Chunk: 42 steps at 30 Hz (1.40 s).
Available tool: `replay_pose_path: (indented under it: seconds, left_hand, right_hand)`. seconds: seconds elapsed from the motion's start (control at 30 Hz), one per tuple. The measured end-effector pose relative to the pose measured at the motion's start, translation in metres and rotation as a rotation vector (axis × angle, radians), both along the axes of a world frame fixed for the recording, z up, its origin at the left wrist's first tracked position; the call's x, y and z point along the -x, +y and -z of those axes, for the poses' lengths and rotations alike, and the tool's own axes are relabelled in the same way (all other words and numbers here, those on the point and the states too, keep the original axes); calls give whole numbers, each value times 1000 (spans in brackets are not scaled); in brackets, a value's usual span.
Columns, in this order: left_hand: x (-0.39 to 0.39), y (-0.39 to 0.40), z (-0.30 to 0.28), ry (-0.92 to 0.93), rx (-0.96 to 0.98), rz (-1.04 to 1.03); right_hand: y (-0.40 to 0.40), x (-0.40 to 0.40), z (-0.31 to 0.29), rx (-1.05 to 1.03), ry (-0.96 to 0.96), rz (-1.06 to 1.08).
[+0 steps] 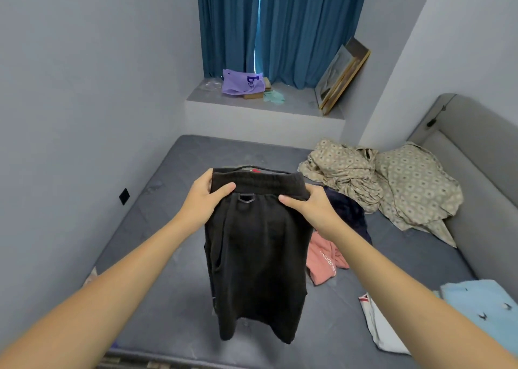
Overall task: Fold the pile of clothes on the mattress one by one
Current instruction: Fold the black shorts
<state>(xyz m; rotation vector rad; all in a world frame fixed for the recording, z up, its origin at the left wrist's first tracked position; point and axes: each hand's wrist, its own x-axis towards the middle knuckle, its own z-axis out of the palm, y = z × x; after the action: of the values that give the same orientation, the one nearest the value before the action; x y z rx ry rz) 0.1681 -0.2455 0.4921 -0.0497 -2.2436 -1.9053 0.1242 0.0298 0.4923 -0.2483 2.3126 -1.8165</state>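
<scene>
I hold a pair of black shorts up in the air over the grey mattress, legs hanging down. My left hand grips the left end of the elastic waistband and my right hand grips the right end. Behind the shorts lie a dark navy garment and a pink garment. A light blue garment with small dark marks and a white garment lie at the right near edge.
Crumpled beige patterned bedding lies at the far right against a grey padded headboard. A window ledge beyond the mattress holds a purple bag and a leaning picture frame before blue curtains. Walls close in on the left.
</scene>
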Motion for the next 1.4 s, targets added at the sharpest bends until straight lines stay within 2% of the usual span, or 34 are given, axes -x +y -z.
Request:
replay_pose_path:
  seconds: [0.13, 0.23, 0.33, 0.43, 0.63, 0.7, 0.73, 0.8, 0.87, 0.93, 1.0, 1.13, 1.2, 1.33, 1.4]
  left_hand:
    - [33, -3, 32, -123, 5, 0]
    - [69, -4, 81, -279, 30, 12]
    - [117, -5, 153, -411, 73, 24]
    - [171, -6, 250, -485, 101, 2]
    - [308, -21, 456, -482, 238, -113]
    - [343, -21, 501, -482, 400, -203]
    - [348, -20, 521, -469, 568, -259]
    - [326, -14, 563, -338, 858, -246]
    - [272, -2, 608, -188, 999, -38]
    - [216, 8, 637, -198, 1115, 117]
    - [171, 12, 649, -264, 1142, 137]
    - [101, 11, 643, -324, 1051, 93]
    - [61, 14, 637, -396, 927, 76]
    - [-20, 27, 641, -570, 524, 64]
    - [-47, 35, 641, -638, 399, 13]
  right_hand:
    - [-4, 26, 36, -18, -105, 12]
    - [-5, 58, 88, -40, -227, 28]
    - [-8, 101, 164, -70, -308, 50]
    - [-18, 152, 254, -118, -334, 69]
    - [-48, 285, 450, -230, -279, 115]
    - [-60, 312, 496, -355, -148, 178]
    - [-65, 314, 519, -462, -35, 201]
    - [-75, 292, 564, -667, 179, 99]
    - [-81, 247, 609, -811, 249, -114]
    - [-81, 204, 638, -899, 217, -196]
    - [-76, 171, 650, -930, 193, -151]
    - [-49, 101, 644, -1022, 114, -86]
    - [-31, 61, 640, -1037, 27, -1]
    - [-3, -1, 636, -832, -361, 332]
    - [5, -17, 630, -750, -465, 389]
